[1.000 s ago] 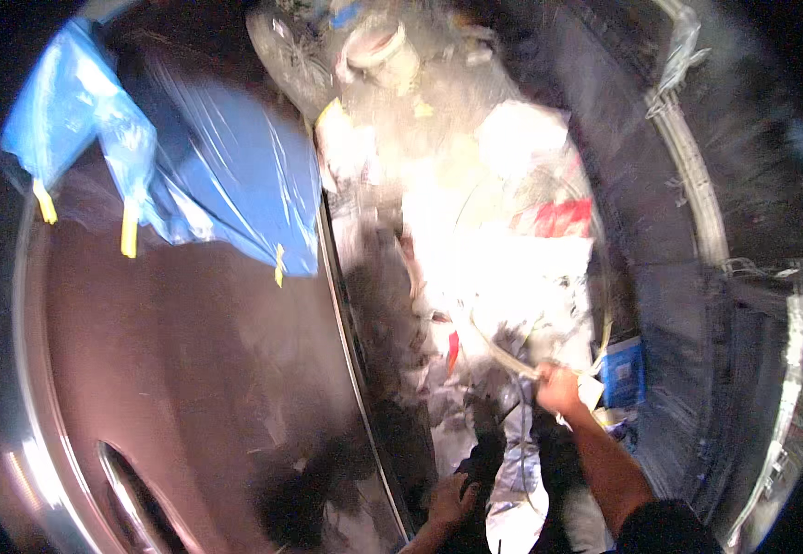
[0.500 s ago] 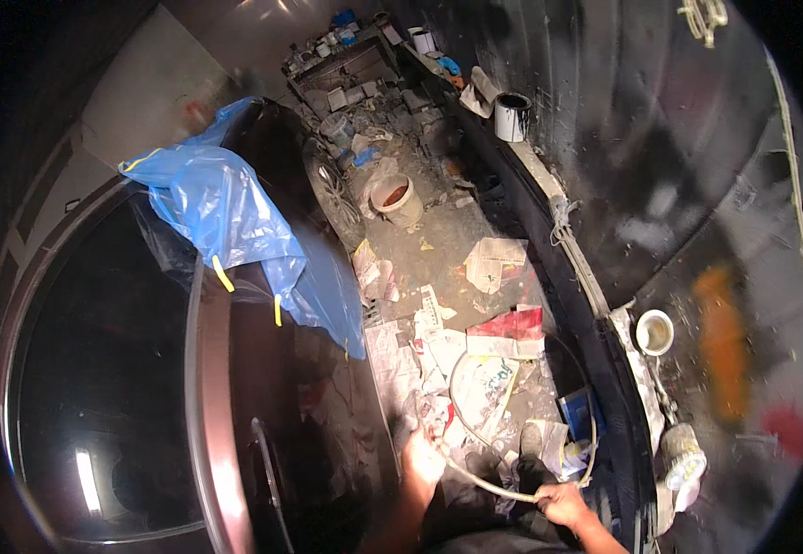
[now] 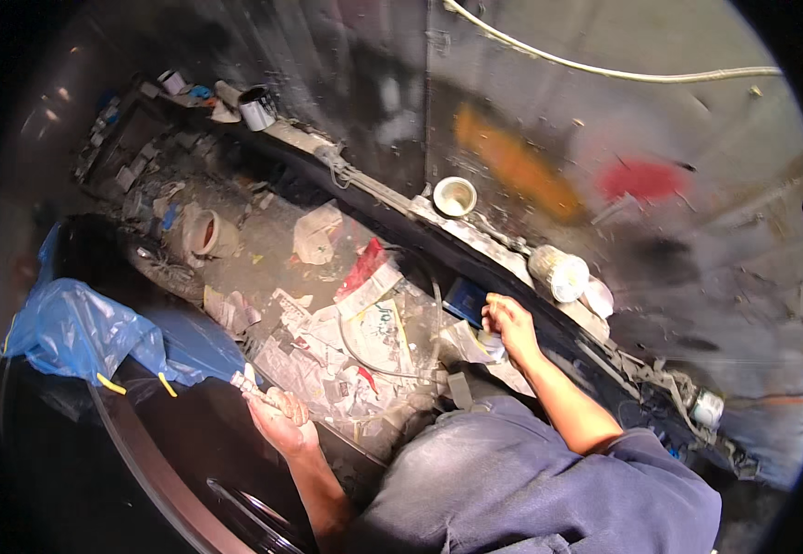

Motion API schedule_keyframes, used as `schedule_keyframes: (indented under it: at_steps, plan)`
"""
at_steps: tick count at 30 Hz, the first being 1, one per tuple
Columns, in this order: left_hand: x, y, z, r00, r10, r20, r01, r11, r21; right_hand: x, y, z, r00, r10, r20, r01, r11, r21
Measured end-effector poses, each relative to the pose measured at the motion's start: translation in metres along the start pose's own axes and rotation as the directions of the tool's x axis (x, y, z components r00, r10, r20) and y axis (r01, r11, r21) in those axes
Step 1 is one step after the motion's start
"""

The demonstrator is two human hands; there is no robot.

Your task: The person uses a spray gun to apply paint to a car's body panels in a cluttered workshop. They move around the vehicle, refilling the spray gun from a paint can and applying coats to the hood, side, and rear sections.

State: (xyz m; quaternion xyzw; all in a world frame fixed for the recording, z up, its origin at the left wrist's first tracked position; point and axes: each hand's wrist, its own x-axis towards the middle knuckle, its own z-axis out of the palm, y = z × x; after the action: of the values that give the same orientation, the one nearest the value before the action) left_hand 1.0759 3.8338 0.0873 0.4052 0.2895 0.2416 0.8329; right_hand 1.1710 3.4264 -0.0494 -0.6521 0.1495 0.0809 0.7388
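Head view: at lower left, the left hand point(image 3: 283, 423), in line with the dark car side point(image 3: 184, 439); fingers curled round a small pale piece point(image 3: 242, 381), too small to identify

On the right, the right hand point(image 3: 510, 332), near a blue box point(image 3: 463, 301) beside the long dark ledge; fingers bent inward, cannot tell whether pinching anything

Between both hands, a thin pale hose point(image 3: 378, 371), looped low over crumpled newspaper point(image 3: 304, 355) on the littered floor; no telling from this angle where its ends lie

Over the car at left, blue plastic sheeting point(image 3: 83, 328) with yellow tape strips along its lower edge, just beyond the left hand

Farther up the floor, a pale bucket point(image 3: 221, 238), reddish inside

Along the ledge top, an open pale can point(image 3: 455, 197) and, nearer the right hand, a crusted pale container point(image 3: 558, 272)

Behind, a stained wall with orange and red patches
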Motion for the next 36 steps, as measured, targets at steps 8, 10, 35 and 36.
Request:
schedule_keyframes:
  at_steps: [8,10,35,36]
  plan:
    - [-0.023,0.008,-0.022,0.968,0.202,0.150,-0.243,0.906,0.347,0.090,-0.017,0.016,0.898,0.349,-0.267,-0.008,0.621,0.784]
    - [-0.023,0.007,-0.032,0.960,0.194,0.201,-0.257,0.896,0.362,0.139,-0.005,0.000,0.906,0.369,-0.209,-0.019,0.529,0.849]
    - [-0.046,0.022,-0.023,0.943,0.007,0.333,-0.213,0.782,0.586,-0.020,-0.114,0.070,0.994,-0.038,-0.099,0.038,0.999,0.001]
    - [-0.044,0.016,-0.018,0.920,-0.002,0.392,-0.242,0.783,0.573,-0.043,-0.135,0.093,0.989,-0.143,-0.030,0.145,0.985,0.098]
